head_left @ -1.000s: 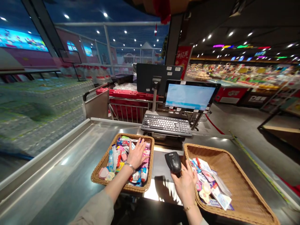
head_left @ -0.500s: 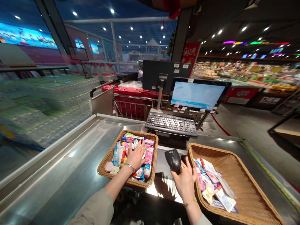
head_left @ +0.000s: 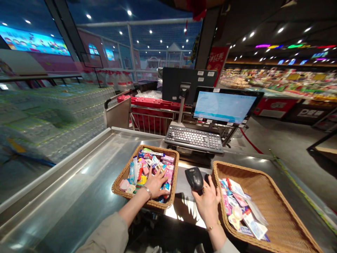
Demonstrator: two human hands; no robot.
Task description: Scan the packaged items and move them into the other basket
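The right hand curls around a black scanner, held up between 2 wicker baskets. The left hand is spread palm down, fingers apart, over small packages in the left basket; I cannot tell whether it touches any. Just beside the right hand, the right basket bears more packs, gathered toward its left side. These 2 baskets rest on a metal counter. Beyond sits a black keyboard, then a lit monitor, with a wire cart farther back.
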